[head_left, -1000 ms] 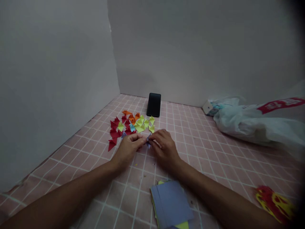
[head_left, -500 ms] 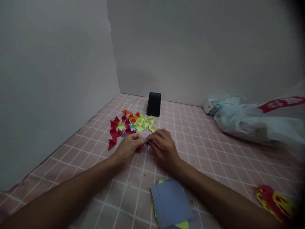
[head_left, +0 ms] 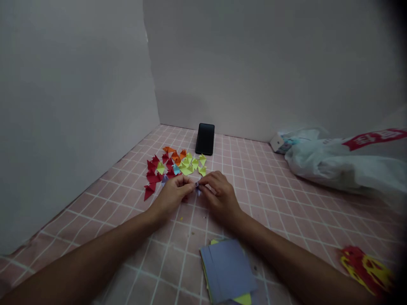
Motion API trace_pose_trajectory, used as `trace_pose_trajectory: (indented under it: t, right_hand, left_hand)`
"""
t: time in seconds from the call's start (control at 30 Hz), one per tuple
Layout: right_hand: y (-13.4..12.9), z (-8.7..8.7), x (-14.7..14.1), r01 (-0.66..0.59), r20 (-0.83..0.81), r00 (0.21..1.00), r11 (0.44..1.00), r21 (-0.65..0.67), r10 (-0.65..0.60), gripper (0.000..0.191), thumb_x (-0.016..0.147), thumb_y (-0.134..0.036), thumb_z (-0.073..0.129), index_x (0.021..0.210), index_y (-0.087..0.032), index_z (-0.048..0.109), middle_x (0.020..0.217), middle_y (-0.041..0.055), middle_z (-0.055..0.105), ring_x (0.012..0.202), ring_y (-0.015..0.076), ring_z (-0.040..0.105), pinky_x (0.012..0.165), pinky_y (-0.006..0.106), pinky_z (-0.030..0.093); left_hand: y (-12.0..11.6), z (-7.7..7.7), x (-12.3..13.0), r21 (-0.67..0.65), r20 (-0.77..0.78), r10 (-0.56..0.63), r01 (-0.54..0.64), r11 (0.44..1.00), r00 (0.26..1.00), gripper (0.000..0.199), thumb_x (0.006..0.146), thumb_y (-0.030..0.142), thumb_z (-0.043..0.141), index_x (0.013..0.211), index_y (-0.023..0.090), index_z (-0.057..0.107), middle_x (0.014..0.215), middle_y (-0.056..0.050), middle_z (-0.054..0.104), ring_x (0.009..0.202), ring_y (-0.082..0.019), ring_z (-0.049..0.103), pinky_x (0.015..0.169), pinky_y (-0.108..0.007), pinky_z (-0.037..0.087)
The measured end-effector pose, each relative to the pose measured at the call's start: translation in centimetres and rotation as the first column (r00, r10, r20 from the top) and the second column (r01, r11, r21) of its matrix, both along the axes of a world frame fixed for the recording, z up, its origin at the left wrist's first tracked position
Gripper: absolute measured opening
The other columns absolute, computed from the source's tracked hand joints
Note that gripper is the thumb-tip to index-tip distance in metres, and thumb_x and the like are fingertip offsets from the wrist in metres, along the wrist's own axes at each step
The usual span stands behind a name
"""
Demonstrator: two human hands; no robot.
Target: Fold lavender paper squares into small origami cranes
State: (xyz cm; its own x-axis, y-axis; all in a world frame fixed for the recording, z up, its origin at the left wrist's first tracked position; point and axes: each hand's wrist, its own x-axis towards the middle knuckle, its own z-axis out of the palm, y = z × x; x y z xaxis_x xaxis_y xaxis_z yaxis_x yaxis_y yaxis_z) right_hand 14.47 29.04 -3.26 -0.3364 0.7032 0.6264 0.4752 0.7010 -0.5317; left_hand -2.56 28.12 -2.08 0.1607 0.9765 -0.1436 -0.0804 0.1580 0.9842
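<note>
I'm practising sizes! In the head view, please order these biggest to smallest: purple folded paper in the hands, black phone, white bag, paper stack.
White bag
Paper stack
Black phone
Purple folded paper, partly covered

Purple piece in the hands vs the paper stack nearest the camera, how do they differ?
Pose: the purple piece is pinched between the left hand and right hand; the paper stack lies on the gridded surface.
Shape: the purple piece looks folded and pointed, the paper stack flat and squarish.
Size: the purple piece looks much smaller than the paper stack.
Shared: purplish colour, on the stack's top.
</note>
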Motion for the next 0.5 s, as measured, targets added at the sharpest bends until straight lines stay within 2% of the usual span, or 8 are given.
trace_pose_trajectory:
  t: [0.1,0.27,0.4,0.5]
  right_hand:
    - [0.46,-0.30,0.28,0.030,0.009,1.000,0.998,-0.047,-0.030,0.014,0.091,-0.012,0.057,0.082,-0.019,0.063,0.083,0.0072,0.066,0.085,0.0236,0.056,0.078,0.038,0.044]
    - [0.87,-0.49,0.41,0.044,0.024,0.999,0.998,-0.044,-0.043,0.014,0.092,-0.013,0.056,0.081,-0.019,0.064,0.083,0.0074,0.065,0.084,0.0238,0.056,0.078,0.038,0.043]
    - [0.71,-0.56,0.29,0.031,0.034,0.999,0.999,-0.015,-0.031,0.013,0.092,-0.014,0.056,0.083,-0.020,0.064,0.084,0.0072,0.066,0.085,0.0235,0.056,0.079,0.038,0.043]
    - [0.51,-0.55,0.19,0.039,0.051,0.998,0.999,-0.002,-0.038,0.014,0.092,-0.014,0.055,0.083,-0.020,0.064,0.084,0.0072,0.066,0.085,0.0234,0.056,0.079,0.038,0.042]
  left_hand:
    - [0.17,-0.32,-0.21,0.059,-0.062,0.044,-0.040,0.997,0.997,0.020,0.073,0.035,0.069,0.078,0.017,0.061,0.065,0.006,0.051,0.055,-0.010,0.041,0.055,-0.025,0.032]
    - [0.33,-0.23,-0.25,0.144,-0.167,0.071,-0.047,0.988,0.983,0.020,0.077,0.036,0.067,0.084,0.017,0.067,0.070,0.003,0.055,0.058,-0.011,0.041,0.056,-0.025,0.030]
    - [0.12,0.16,0.03,0.146,-0.221,0.048,-0.016,0.989,0.974,0.023,0.080,0.040,0.064,0.080,0.017,0.068,0.063,0.004,0.050,0.057,-0.012,0.037,0.056,-0.026,0.029]
    - [0.02,0.14,0.08,0.132,-0.207,0.043,-0.015,0.991,0.977,0.024,0.080,0.040,0.064,0.075,0.017,0.065,0.061,0.005,0.048,0.056,-0.011,0.037,0.054,-0.025,0.028]
